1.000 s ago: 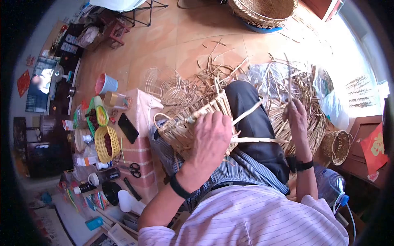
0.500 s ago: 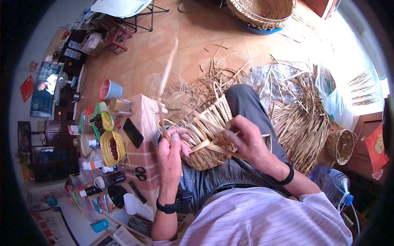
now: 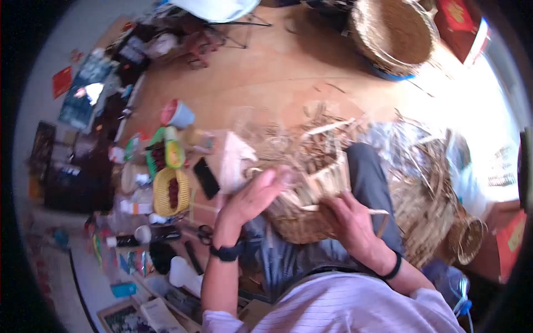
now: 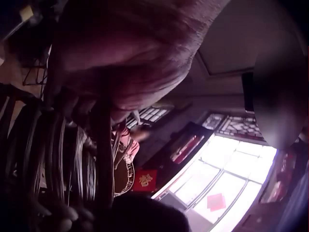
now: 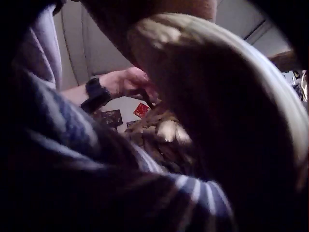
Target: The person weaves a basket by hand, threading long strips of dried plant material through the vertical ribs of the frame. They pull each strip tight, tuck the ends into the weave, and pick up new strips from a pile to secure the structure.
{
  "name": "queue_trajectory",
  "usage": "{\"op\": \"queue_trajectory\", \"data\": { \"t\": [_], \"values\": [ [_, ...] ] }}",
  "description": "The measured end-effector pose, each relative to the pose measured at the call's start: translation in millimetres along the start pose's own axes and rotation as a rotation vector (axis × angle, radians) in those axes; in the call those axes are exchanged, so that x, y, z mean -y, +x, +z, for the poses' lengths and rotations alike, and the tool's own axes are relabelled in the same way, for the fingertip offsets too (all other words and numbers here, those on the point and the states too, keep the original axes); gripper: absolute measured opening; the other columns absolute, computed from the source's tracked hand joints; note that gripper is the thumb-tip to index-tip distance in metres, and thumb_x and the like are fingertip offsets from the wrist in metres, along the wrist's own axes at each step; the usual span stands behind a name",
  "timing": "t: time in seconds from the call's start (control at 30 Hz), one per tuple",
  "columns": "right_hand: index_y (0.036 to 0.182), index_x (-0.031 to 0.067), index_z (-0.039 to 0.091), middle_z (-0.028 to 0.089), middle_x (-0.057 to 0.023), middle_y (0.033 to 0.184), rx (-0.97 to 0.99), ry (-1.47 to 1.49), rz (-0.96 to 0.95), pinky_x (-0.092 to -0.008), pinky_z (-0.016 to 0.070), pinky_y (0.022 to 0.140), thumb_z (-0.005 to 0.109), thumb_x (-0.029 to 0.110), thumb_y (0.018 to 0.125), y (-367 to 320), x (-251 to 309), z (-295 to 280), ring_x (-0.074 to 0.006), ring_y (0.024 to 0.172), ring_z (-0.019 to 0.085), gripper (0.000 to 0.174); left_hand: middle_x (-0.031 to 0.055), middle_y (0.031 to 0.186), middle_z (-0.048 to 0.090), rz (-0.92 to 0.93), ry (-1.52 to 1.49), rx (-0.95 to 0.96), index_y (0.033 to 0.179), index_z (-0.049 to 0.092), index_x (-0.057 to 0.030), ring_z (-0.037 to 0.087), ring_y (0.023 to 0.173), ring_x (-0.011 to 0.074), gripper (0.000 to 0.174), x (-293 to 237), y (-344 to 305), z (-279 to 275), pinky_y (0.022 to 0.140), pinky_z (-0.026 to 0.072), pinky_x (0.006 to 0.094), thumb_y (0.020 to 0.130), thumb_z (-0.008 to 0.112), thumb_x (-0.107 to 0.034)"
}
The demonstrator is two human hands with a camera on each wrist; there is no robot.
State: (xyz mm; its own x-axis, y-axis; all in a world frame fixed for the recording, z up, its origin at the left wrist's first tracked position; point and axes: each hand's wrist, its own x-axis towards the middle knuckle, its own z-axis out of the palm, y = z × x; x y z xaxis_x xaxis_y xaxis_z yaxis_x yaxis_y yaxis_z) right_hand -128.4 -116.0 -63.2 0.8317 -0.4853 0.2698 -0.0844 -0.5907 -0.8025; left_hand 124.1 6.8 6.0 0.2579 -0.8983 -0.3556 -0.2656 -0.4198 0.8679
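A half-woven basket (image 3: 305, 227) of dried plant strips sits tilted on the person's lap. The right hand (image 3: 355, 227) grips its near right side, fingers at the rim, and a pale strip end (image 3: 379, 212) sticks out beside them. Over the basket's left part is the left hand (image 3: 252, 200), blurred by motion. In the left wrist view that hand (image 4: 130, 58) looms above the basket's upright stakes (image 4: 58, 150), a broad dark strip (image 4: 104, 159) running down from it. The right wrist view also shows the left hand (image 5: 128, 82) pinching a dark strip at the basket.
To the left, a cloth-covered table (image 3: 230, 155) bears a phone (image 3: 206, 177), a yellow basket (image 3: 161, 194) and scissors (image 3: 205, 233). Loose strips (image 3: 419, 222) lie on the floor at the right, near a small basket (image 3: 466, 240). A large basket (image 3: 363, 39) stands farther off.
The hands first were far apart, the right one out at the right with a strip; both then came together over the basket. The head view has since shifted, and the left hand has moved over the basket.
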Motion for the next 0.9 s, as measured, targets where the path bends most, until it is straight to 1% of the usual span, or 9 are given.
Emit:
{"op": "queue_trajectory", "data": {
  "t": [0.13,0.2,0.3,0.4,0.5,0.6,0.77,0.87,0.9],
  "values": [
    [0.125,0.0067,0.069,0.059,-0.0192,0.099,0.044,-0.105,0.000,-0.0512,0.0555,0.073,0.078,0.003,0.085,-4,11,-6,-0.0436,0.087,0.067,0.041,0.0081,0.141,0.070,0.059,-0.079,0.425,0.150,0.058,-0.0054,0.067,0.116,0.0131,0.050,-2,19,-37,0.101,0.0530,0.0317,0.102,0.073,-0.011],
    [0.126,0.0042,0.069,0.058,-0.0200,0.100,0.057,-0.052,-0.004,-0.0512,0.0553,0.073,0.078,0.002,0.086,-2,19,-10,-0.0438,0.087,0.067,0.041,0.0114,0.137,0.073,0.090,-0.128,0.525,0.150,0.060,-0.0058,0.069,0.117,0.0159,0.049,20,35,-47,0.096,0.0550,0.0295,0.107,0.070,-0.027],
    [0.125,0.0016,0.069,0.060,-0.0197,0.103,0.064,-0.027,-0.019,-0.0477,0.0564,0.077,0.080,-0.003,0.084,0,14,-9,-0.0430,0.090,0.068,0.043,0.0083,0.118,0.078,-0.153,-0.566,0.476,0.131,0.073,-0.0031,0.071,0.105,0.0145,0.064,38,51,-38,0.086,0.0549,0.0262,0.111,0.055,-0.061],
    [0.127,0.0017,0.068,0.059,-0.0190,0.102,0.092,-0.044,-0.020,-0.0487,0.0557,0.076,0.077,-0.005,0.084,-1,18,-10,-0.0418,0.090,0.068,0.044,0.0010,0.105,0.077,-0.034,-0.249,0.393,0.115,0.077,-0.0017,0.066,0.088,0.0086,0.041,82,92,-9,0.077,0.0532,0.0273,0.108,0.068,-0.042],
    [0.129,0.0021,0.066,0.057,-0.0182,0.099,0.106,-0.206,-0.073,-0.0503,0.0542,0.073,0.070,-0.005,0.087,1,19,-8,-0.0407,0.087,0.066,0.043,0.0016,0.103,0.077,-0.025,0.151,0.488,0.113,0.077,-0.0002,0.063,0.086,0.0075,0.030,55,96,-2,0.075,0.0530,0.0295,0.104,0.072,-0.029],
    [0.131,0.0027,0.065,0.055,-0.0187,0.098,0.130,-0.283,-0.097,-0.0514,0.0524,0.069,0.064,-0.004,0.091,0,24,-9,-0.0408,0.085,0.065,0.041,0.0023,0.098,0.077,-0.198,-0.036,0.556,0.115,0.076,0.0014,0.063,0.082,0.0090,0.028,59,99,0,0.074,0.0535,0.0329,0.102,0.072,-0.023],
    [0.121,0.0010,0.066,0.055,-0.0194,0.098,0.175,-0.108,-0.102,-0.0539,0.0517,0.069,0.070,-0.004,0.087,7,19,-19,-0.0447,0.084,0.064,0.035,-0.0003,0.105,0.077,-0.033,0.164,0.673,0.118,0.076,0.0017,0.065,0.088,0.0105,0.028,58,111,16,0.078,0.0542,0.0336,0.093,0.066,-0.006],
    [0.118,0.0009,0.065,0.058,-0.0195,0.098,0.200,-0.213,-0.087,-0.0537,0.0530,0.069,0.071,-0.006,0.086,5,20,-18,-0.0464,0.085,0.065,0.033,-0.0021,0.091,0.079,0.010,0.179,0.569,0.108,0.080,-0.0048,0.068,0.076,0.0090,0.018,98,128,36,0.070,0.0560,0.0347,0.097,0.067,-0.011],
    [0.118,0.0008,0.065,0.059,-0.0196,0.099,0.203,-0.283,-0.080,-0.0534,0.0537,0.070,0.071,-0.006,0.086,4,21,-16,-0.0470,0.086,0.066,0.033,-0.0020,0.100,0.079,-0.025,0.115,0.617,0.115,0.078,-0.0021,0.067,0.084,0.0098,0.024,95,127,36,0.076,0.0555,0.0347,0.096,0.067,-0.010]
  ]
}}
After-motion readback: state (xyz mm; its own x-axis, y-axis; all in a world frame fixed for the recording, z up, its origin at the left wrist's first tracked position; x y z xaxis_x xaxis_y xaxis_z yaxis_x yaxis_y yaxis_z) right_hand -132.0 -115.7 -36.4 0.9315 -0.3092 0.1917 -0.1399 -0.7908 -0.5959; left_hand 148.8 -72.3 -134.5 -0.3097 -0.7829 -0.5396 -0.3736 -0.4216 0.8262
